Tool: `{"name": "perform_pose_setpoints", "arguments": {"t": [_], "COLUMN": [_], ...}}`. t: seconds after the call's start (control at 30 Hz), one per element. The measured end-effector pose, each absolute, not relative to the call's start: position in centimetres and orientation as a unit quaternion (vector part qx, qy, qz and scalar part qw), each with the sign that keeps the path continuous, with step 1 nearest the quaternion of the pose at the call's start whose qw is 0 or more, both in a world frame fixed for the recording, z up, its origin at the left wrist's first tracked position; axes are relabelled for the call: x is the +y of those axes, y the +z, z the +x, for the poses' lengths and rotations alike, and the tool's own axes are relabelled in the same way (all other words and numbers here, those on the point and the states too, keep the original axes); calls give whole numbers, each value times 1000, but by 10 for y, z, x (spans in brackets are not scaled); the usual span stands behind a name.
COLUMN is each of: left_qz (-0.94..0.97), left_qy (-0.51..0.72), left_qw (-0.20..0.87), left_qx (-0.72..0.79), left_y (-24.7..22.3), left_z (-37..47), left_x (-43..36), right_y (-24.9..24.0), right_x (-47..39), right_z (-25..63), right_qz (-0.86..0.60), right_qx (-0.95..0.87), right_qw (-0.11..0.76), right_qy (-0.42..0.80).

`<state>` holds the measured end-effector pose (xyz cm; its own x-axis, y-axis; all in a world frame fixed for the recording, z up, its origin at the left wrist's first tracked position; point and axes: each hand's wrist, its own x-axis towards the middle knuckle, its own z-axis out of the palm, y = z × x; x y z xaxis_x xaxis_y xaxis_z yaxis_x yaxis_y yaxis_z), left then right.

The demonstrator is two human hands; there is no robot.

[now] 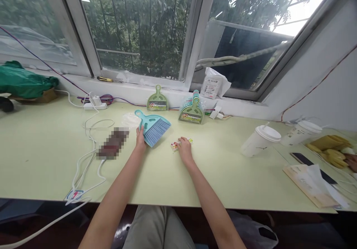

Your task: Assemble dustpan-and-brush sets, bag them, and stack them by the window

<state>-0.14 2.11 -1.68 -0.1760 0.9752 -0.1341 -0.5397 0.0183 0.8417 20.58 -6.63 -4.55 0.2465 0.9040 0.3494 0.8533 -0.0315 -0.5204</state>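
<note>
The turquoise dustpan with its blue-bristled brush (154, 128) was at the middle of the table (223, 182), its handle toward the far left. The left hand (141, 138) was clamped on its near left edge. To the right, the right hand (184, 149) curled over a printed label (174, 147); whether its fingers pinched it, I could not tell. Beyond, a green dustpan (157, 102) stood left of a dustpan stack (192, 113); white cups (260, 141) stood far right.
</note>
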Motion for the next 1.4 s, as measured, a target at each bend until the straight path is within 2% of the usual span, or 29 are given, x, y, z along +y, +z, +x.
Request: {"name": "perform_pose_setpoints", "arguments": {"t": [0.2, 0.27, 0.33, 0.5, 0.57, 0.7, 0.83, 0.9, 1.03, 1.2, 1.4], "left_qz": [186, 204, 234, 347, 380, 404, 426, 432, 416, 417, 450], "left_qy": [626, 619, 597, 517, 483, 445, 441, 442, 457, 461, 446], "left_qw": [631, 635, 638, 656, 685, 726, 716, 711, 707, 707, 710], "left_qx": [419, 416, 426, 427, 392, 334, 333, 336, 344, 336, 309], "left_y": [-22, -22, -22, -19, -16, -11, -14, -17, -22, -25, -18], "left_z": [-6, -6, -7, 4, 15, 35, 41, 41, 39, 40, 42], "left_x": [27, 26, 24, 10, 1, -15, -18, -16, -10, -10, -17], "right_y": [-42, -43, -42, -16, -6, -11, -29, -31, -17, -6, -14], "right_x": [-69, -68, -67, -73, -78, -78, -69, -68, -76, -82, -73], "right_z": [219, 222, 223, 211, 202, 185, 180, 181, 183, 181, 183], "right_qz": [-779, -772, -737, -617, -571, -573, -643, -647, -596, -540, -543], "right_qx": [-575, -580, -593, -553, -565, -604, -603, -609, -627, -622, -630], "right_qw": [249, 255, 311, 551, 588, 548, 463, 450, 498, 560, 547], "right_qy": [18, 51, 84, 105, 98, 79, 89, 90, 63, 89, 92]}}
